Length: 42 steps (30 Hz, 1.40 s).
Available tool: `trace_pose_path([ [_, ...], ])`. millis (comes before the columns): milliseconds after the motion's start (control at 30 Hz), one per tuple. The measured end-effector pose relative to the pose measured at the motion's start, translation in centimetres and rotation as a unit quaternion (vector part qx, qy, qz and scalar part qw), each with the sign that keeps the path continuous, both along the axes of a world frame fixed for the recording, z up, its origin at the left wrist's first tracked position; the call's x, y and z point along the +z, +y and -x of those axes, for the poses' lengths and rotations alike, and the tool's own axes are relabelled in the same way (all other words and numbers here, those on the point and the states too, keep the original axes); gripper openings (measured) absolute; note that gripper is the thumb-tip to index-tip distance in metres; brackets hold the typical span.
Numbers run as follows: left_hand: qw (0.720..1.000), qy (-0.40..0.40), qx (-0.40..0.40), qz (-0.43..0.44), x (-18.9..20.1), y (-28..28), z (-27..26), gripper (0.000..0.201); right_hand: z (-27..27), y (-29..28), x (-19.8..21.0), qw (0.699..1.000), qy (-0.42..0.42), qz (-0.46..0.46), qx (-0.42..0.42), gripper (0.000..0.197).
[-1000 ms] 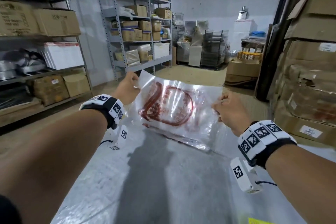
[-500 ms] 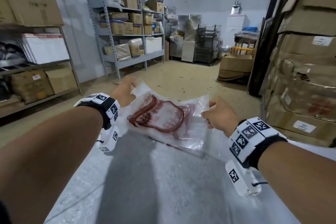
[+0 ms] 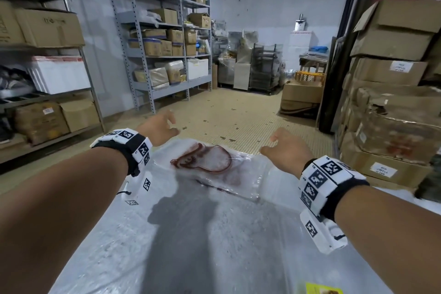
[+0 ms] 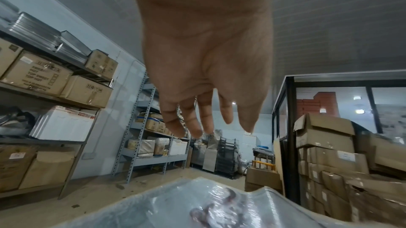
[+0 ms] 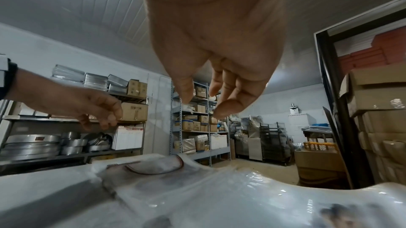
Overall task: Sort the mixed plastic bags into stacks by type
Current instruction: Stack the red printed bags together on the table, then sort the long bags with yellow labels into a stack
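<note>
A clear plastic bag with a red printed logo [image 3: 210, 162] lies flat at the far end of the grey table [image 3: 191, 234], on top of other clear bags. In the right wrist view the same bag [image 5: 153, 167] shows its red outline. My left hand [image 3: 160, 126] hovers just above the bag's far left corner, fingers relaxed and holding nothing [image 4: 206, 120]. My right hand [image 3: 279, 148] hovers over the bag's right edge, fingers loosely spread and empty [image 5: 211, 103]. A yellow-green printed bag corner [image 3: 322, 290] peeks in at the table's near right edge.
Metal shelves with cardboard boxes [image 3: 162, 38] line the left wall. Stacked cartons [image 3: 391, 93] stand close on the right of the table. Tiled floor [image 3: 226, 114] stretches beyond the table's far edge toward racks and a box [image 3: 300, 98].
Both hands lowered the red-logo bag onto the far end of the table and let go; they now hover above it with fingers spread.
</note>
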<state>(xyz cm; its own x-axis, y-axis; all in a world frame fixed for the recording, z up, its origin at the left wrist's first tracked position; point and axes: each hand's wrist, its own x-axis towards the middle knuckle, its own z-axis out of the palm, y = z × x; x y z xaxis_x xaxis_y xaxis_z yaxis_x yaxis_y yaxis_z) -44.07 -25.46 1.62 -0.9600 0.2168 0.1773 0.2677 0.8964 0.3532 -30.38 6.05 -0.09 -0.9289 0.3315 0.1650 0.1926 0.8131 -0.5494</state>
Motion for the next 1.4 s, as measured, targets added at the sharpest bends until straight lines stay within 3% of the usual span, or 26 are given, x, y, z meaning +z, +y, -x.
trace_pose_path([
  [100, 0.998, -0.021, -0.031, 0.05, 1.8, -0.3, -4.9, 0.02, -4.3, -0.2, 1.9, 1.0, 0.011, -0.005, -0.003, 0.032],
  [200, 0.992, -0.027, -0.068, 0.103, 3.9, 0.8, -12.2, 0.022, -10.1, 0.5, 3.1, 1.0, -0.003, 0.002, -0.011, 0.025],
  [267, 0.99, -0.032, -0.107, 0.081, 4.7, 2.3, -17.1, 0.017, -14.6, 1.4, 3.5, 1.0, -0.012, -0.008, -0.023, 0.024],
  [367, 0.981, -0.065, -0.184, -0.017, 4.1, 4.7, -23.3, 0.013, -21.9, 3.0, 4.2, 0.998, -0.035, -0.037, -0.041, 0.027],
  [433, 0.971, -0.078, -0.224, -0.028, 3.1, 6.7, -26.9, 0.015, -26.4, 4.2, 4.2, 0.997, -0.051, -0.035, -0.041, 0.034],
  [633, 0.955, -0.096, -0.281, 0.009, -1.6, 12.6, -38.2, 0.035, -38.3, 6.7, 1.4, 0.984, -0.128, -0.101, -0.065, 0.032],
  [733, 0.956, -0.124, -0.25, 0.09, -5.1, 14.4, -42.1, 0.071, -42.3, 7.4, -1.1, 0.973, -0.177, -0.125, -0.076, 0.043],
  [800, 0.956, -0.149, -0.211, 0.143, -7.4, 15.2, -44.3, 0.09, -44.4, 7.6, -2.9, 0.965, -0.207, -0.135, -0.084, 0.05],
  [900, 0.962, -0.123, -0.186, 0.159, -9.5, 16.0, -47.0, 0.086, -46.7, 7.5, -5.3, 0.966, -0.209, -0.13, -0.082, 0.052],
  [1233, 0.969, -0.048, -0.228, 0.081, -11.1, 17.4, -51.1, 0.08, -49.3, 5.9, -9.9, 0.983, -0.043, -0.072, -0.165, 0.053],
  [1400, 0.967, -0.031, -0.253, -0.023, -11.7, 16.9, -51.2, 0.066, -49.2, 6.2, -10.4, 0.985, -0.008, -0.036, -0.169, 0.05],
])
